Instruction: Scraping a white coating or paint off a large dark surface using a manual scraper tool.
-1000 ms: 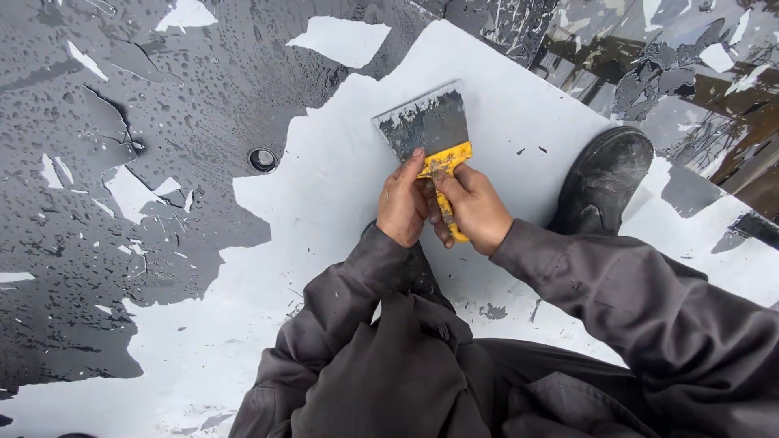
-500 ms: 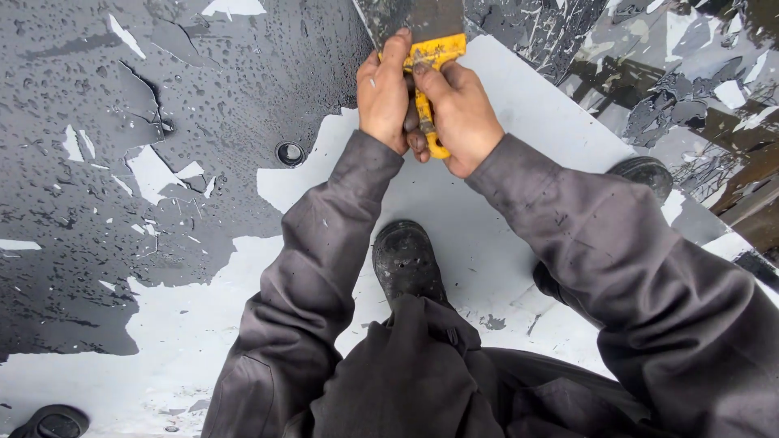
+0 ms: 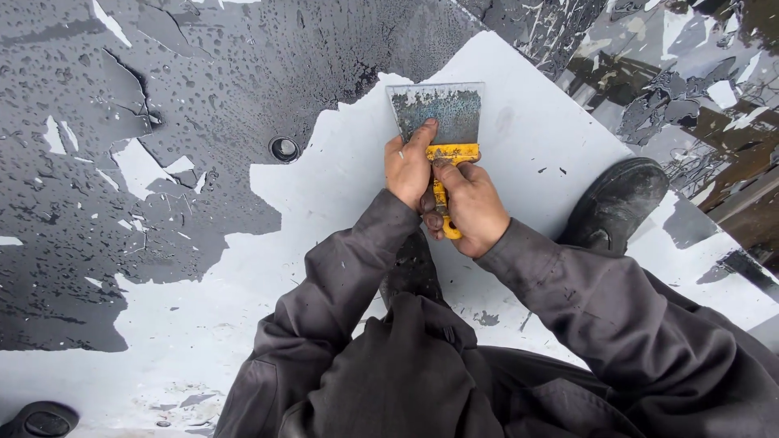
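Black boot on bare white panel, round hole in wet, flaking dark coating.

No packages, labels, signs or screens appear anywhere in this view.
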